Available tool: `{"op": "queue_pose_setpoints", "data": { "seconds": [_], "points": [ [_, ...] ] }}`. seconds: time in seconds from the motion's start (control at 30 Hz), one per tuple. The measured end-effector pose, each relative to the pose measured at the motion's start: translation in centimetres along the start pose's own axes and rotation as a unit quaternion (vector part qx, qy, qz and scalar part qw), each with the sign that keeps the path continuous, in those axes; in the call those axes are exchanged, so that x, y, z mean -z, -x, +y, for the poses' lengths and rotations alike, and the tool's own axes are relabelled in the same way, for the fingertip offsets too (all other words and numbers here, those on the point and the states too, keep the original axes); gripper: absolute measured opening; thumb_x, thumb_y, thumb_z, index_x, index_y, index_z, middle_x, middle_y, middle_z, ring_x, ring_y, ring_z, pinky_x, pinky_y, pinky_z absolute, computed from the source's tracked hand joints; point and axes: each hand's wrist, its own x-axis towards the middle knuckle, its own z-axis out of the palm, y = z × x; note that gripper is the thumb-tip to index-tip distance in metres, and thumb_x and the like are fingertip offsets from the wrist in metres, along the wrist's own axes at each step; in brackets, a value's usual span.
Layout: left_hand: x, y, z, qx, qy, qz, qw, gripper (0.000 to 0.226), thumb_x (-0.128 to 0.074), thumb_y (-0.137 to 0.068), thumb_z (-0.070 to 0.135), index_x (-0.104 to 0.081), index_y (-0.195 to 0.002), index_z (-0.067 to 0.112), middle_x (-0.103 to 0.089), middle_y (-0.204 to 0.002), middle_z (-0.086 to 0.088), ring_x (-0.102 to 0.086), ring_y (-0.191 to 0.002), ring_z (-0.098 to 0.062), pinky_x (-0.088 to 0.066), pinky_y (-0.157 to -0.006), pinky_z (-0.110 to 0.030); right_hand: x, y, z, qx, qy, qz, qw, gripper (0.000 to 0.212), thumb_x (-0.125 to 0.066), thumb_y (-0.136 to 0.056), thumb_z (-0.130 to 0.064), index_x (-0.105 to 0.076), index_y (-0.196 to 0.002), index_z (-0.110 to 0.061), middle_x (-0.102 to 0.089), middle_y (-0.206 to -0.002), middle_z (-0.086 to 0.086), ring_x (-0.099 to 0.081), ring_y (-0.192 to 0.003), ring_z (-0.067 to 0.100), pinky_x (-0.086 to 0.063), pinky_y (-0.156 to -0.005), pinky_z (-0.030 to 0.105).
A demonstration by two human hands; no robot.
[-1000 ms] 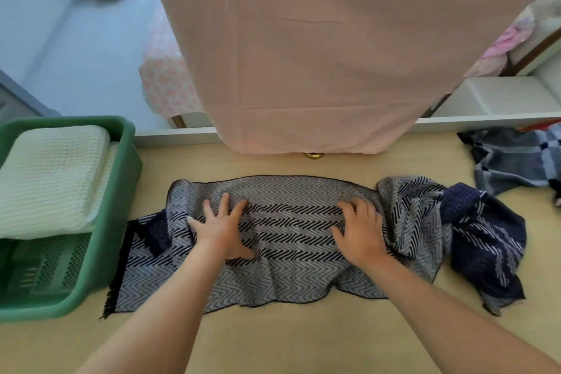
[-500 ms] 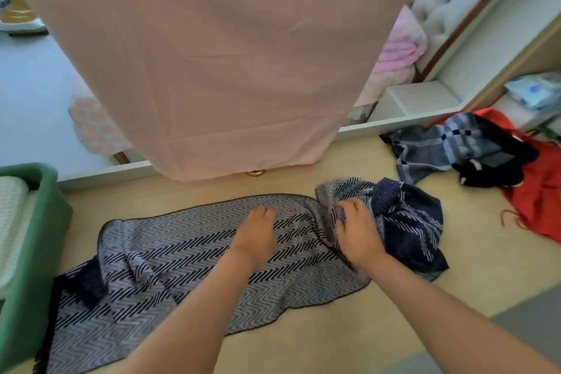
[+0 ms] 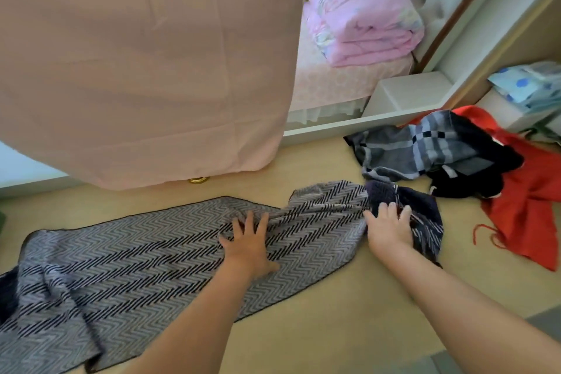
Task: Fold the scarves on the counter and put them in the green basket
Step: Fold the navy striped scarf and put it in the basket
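Observation:
A grey and black zigzag scarf lies stretched across the wooden counter, its right end bunched into dark folds. My left hand presses flat on the scarf near its middle, fingers spread. My right hand rests on the bunched dark end, its fingertips digging into the folds. A grey plaid scarf, a black one and a red one lie in a heap at the right. The green basket is out of view.
A pink cloth hangs down over the back of the counter. Behind it are a bed with a folded pink blanket and a white ledge. A blue dotted packet sits at the far right.
The view has swung right, so the basket has left the frame. Both hands have slid right along the scarf, the right one onto the bunched end.

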Motion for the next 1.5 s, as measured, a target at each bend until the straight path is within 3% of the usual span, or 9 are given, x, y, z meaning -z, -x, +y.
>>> {"op": "queue_pose_setpoints", "data": {
  "seconds": [0.13,0.27,0.4,0.53,0.67,0.93,1.1,1.33,1.5],
  "points": [
    [0.2,0.1,0.9,-0.004,-0.049,0.077,0.996,0.082,-0.038,-0.086,0.076,-0.012,-0.154,0.04,-0.002,-0.163,-0.006,-0.005,-0.148,-0.035,-0.014,-0.116,-0.057,1.4,-1.3,0.2,0.113,-0.07,0.169,0.977,0.026,-0.048,-0.087,-0.015,-0.054,-0.112,-0.022,-0.045,-0.123,0.008,-0.042,-0.117,0.031,-0.032,-0.099,0.042],
    [0.6,-0.6,1.2,-0.033,-0.022,0.193,0.98,0.041,-0.031,-0.101,0.05,-0.053,-0.131,0.032,-0.029,-0.152,-0.002,-0.023,-0.139,-0.028,-0.025,-0.112,-0.05,2.4,-2.3,-3.5,0.246,-0.239,0.117,0.932,0.064,-0.05,-0.089,0.002,-0.035,-0.147,-0.021,-0.024,-0.156,0.007,-0.033,-0.138,0.03,-0.039,-0.105,0.043],
    [1.6,-1.9,0.6,-0.044,0.016,0.148,0.988,0.036,-0.03,-0.106,0.035,-0.057,-0.127,0.023,-0.038,-0.148,-0.001,-0.039,-0.13,-0.027,-0.041,-0.103,-0.043,3.3,-3.4,-5.1,0.219,-0.2,0.049,0.954,0.079,-0.054,-0.086,0.011,-0.024,-0.151,-0.024,-0.022,-0.158,0.009,-0.053,-0.117,0.034,-0.053,-0.071,0.042],
    [2.8,-2.7,0.6,-0.01,-0.042,0.2,0.979,0.019,-0.04,-0.105,0.026,-0.055,-0.114,0.019,-0.056,-0.106,-0.001,-0.06,-0.088,-0.024,-0.05,-0.065,-0.036,4.7,-5.0,-4.8,0.18,-0.127,0.117,0.968,0.034,-0.058,-0.094,-0.006,-0.048,-0.125,-0.014,-0.06,-0.092,0.002,-0.059,-0.072,0.025,-0.047,-0.052,0.034],
    [3.4,-4.6,0.5,0.002,-0.047,0.21,0.977,0.025,-0.055,-0.098,0.018,-0.048,-0.122,0.022,-0.049,-0.111,-0.004,-0.056,-0.087,-0.024,-0.038,-0.055,-0.035,4.8,-6.9,-5.5,0.193,-0.122,0.149,0.962,0.068,-0.058,-0.094,-0.004,-0.028,-0.151,-0.026,-0.067,-0.087,0.0,-0.057,-0.061,0.023,-0.035,-0.042,0.027],
    [4.7,-6.5,0.7,-0.005,0.087,0.271,0.959,0.011,-0.042,-0.102,0.022,-0.05,-0.105,0.014,-0.065,-0.095,-0.009,-0.061,-0.084,-0.029,-0.038,-0.06,-0.034,5.1,-9.1,-6.9,0.148,-0.231,0.126,0.953,0.012,-0.048,-0.101,-0.017,-0.055,-0.111,-0.016,-0.066,-0.093,0.009,-0.059,-0.075,0.027,-0.056,-0.065,0.037],
    [4.6,-6.2,1.5,-0.061,0.306,0.283,0.907,0.045,-0.045,-0.102,0.019,-0.035,-0.146,0.023,-0.054,-0.134,-0.007,-0.054,-0.117,-0.026,-0.043,-0.094,-0.036,6.4,-9.7,-5.1,0.053,-0.478,0.139,0.866,0.037,-0.047,-0.102,-0.02,-0.04,-0.138,-0.014,-0.062,-0.119,0.013,-0.057,-0.095,0.027,-0.049,-0.077,0.039],
    [-1.7,-4.0,2.2,-0.073,0.047,0.32,0.943,0.049,-0.051,-0.093,0.048,-0.047,-0.137,0.026,-0.038,-0.15,-0.005,-0.037,-0.137,-0.029,-0.031,-0.11,-0.048,-0.2,-4.9,-5.5,0.241,-0.289,0.151,0.914,0.065,-0.049,-0.099,-0.038,-0.015,-0.155,-0.032,-0.004,-0.166,0.005,-0.003,-0.153,0.025,-0.01,-0.119,0.058],
    [-3.9,-3.7,3.3,-0.07,-0.039,0.168,0.983,0.101,-0.027,-0.076,0.09,0.016,-0.152,0.04,0.027,-0.157,0.003,0.025,-0.147,-0.026,0.01,-0.116,-0.06,-4.2,-4.1,-2.9,0.206,-0.205,0.051,0.955,0.079,-0.023,-0.094,-0.072,0.017,-0.153,-0.04,0.035,-0.159,-0.004,0.029,-0.148,0.018,0.01,-0.112,0.068]
  ]
}}
